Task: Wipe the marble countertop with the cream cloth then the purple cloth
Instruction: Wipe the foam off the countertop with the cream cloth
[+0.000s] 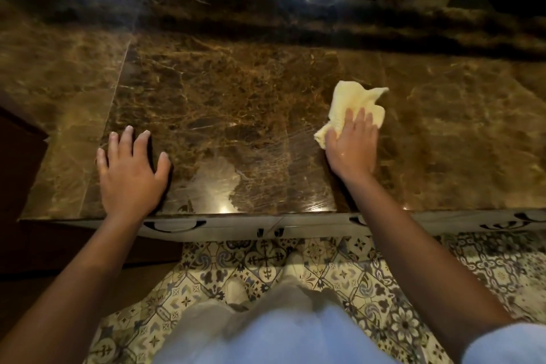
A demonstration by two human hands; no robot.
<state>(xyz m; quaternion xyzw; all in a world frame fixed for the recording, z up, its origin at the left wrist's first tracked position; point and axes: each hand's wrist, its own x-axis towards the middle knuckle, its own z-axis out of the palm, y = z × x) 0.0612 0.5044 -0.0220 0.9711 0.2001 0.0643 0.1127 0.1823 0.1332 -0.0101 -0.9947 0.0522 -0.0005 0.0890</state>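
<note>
The brown marble countertop (236, 91) fills the upper half of the view. My right hand (351, 145) presses flat on the crumpled cream cloth (351, 99), right of centre; the cloth sticks out beyond my fingertips. My left hand (130, 171) rests palm down on the marble near the front edge, fingers spread, holding nothing. Wet streaks shine on the marble between my hands. The purple cloth is not in view.
A raised darker marble ledge (295, 12) runs along the back. Below the front edge are cabinet fronts with curved handles (174, 225). Patterned floor tiles (369, 269) lie under me. A dark cabinet (20, 156) stands at the left.
</note>
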